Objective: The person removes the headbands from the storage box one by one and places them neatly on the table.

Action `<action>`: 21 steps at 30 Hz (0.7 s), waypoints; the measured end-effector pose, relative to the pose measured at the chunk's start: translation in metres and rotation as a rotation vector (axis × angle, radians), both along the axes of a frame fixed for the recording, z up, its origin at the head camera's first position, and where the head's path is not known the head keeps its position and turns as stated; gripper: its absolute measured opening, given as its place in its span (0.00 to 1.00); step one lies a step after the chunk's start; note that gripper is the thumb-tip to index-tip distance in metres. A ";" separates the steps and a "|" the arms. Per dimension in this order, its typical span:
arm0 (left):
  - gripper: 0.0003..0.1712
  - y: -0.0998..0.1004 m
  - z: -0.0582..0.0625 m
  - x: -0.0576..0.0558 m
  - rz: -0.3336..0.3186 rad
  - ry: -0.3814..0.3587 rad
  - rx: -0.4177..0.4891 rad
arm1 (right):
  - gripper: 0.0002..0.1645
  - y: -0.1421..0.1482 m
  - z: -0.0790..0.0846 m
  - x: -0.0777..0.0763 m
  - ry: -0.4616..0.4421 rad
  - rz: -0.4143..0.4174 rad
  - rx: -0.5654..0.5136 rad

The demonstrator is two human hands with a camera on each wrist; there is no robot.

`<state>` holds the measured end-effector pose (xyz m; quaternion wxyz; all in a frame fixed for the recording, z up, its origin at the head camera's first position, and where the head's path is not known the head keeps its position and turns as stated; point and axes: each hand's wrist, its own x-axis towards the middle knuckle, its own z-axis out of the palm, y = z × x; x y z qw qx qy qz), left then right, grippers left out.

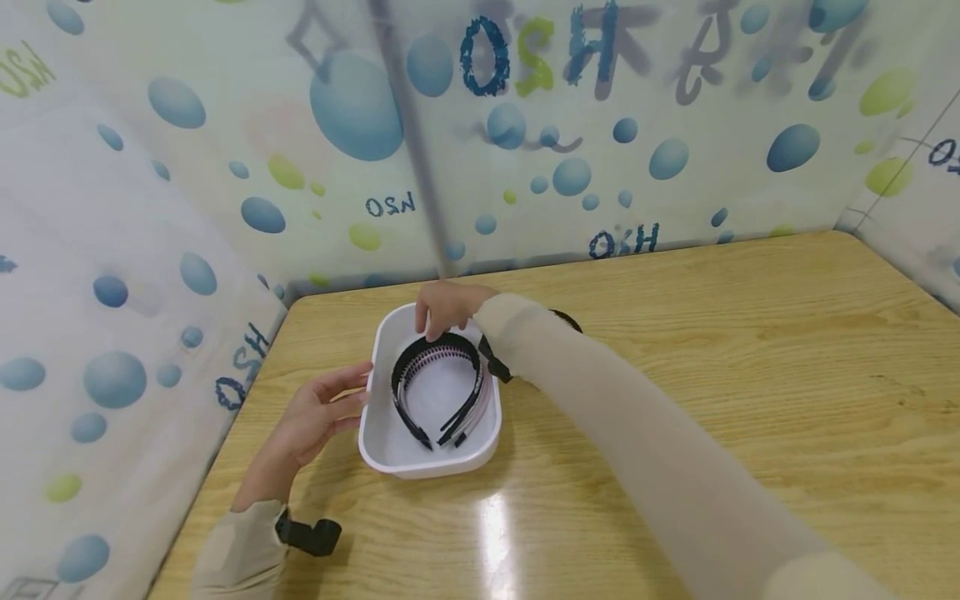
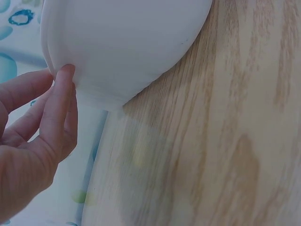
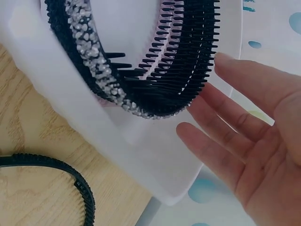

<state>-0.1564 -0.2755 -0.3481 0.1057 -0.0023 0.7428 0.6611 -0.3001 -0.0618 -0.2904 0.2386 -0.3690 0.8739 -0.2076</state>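
Observation:
A white plastic tub [image 1: 375, 442] holds several headbands, black ones [image 1: 401, 375] and pale pink ones [image 1: 480, 417], nested together. Along one black headband [image 3: 94, 56] runs a band of silvery sparkling stones, and comb teeth line the inner side of others. My right hand [image 1: 450, 307] reaches over the tub's far end, pinching the curved top of a black headband between thumb and fingers. Against the tub's left rim, my left hand [image 1: 311, 417] rests its fingertips, the fingers nearly straight.
Another black headband [image 3: 61, 165] lies on the wooden table [image 1: 712, 375] to the right of the tub, mostly hidden by my right forearm in the head view. A printed curtain [image 1: 525, 200] closes off the table's back and left sides.

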 end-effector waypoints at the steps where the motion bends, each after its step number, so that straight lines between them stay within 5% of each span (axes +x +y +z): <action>1: 0.32 0.000 0.000 0.000 0.002 0.000 0.000 | 0.15 0.000 0.000 0.000 0.006 0.003 0.002; 21: 0.31 0.000 -0.002 -0.001 0.001 0.000 0.011 | 0.17 -0.001 -0.012 -0.005 0.014 -0.002 -0.006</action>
